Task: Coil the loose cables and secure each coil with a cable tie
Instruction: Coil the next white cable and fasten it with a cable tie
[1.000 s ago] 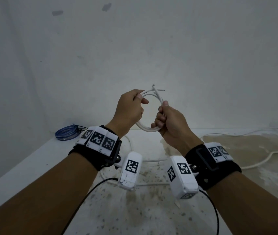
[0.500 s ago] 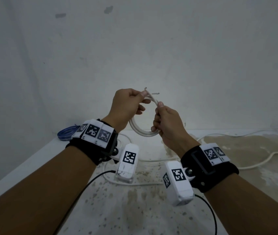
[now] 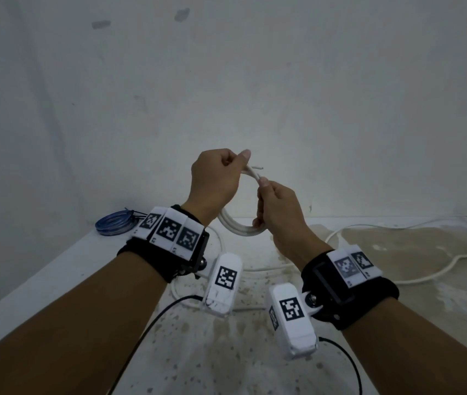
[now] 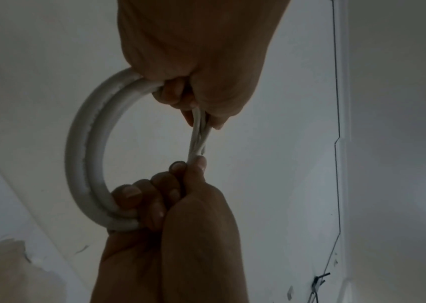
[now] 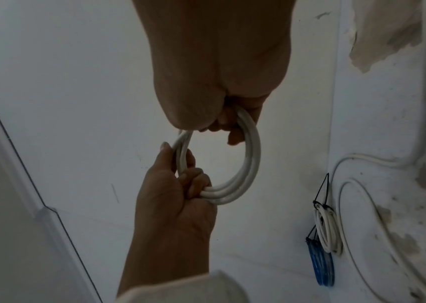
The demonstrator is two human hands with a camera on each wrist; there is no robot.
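Note:
A small coil of white cable (image 3: 239,230) hangs in the air between both hands, above the table. My left hand (image 3: 238,161) grips the coil's top left, thumb over the strands, and a bare cable end (image 3: 258,168) pokes out to the right of it. My right hand (image 3: 263,183) pinches the strands just below that and curls its lower fingers round the coil's right side. In the left wrist view the coil (image 4: 82,153) arcs from the left hand (image 4: 201,114) to the right hand (image 4: 188,164). The right wrist view shows the coil (image 5: 250,164) the same way. No cable tie shows on this coil.
On the stained white table (image 3: 55,280) a blue coil (image 3: 112,223) lies at the back left. Beside the blue coil (image 5: 320,264) sits a white coil (image 5: 328,231) bound with a black tie. A loose white cable (image 3: 397,280) winds across the right side. A wall stands close behind.
The right hand's thumb and forefinger have slid up the coil toward the left hand. The protruding cable ends have dropped lower and now point right.

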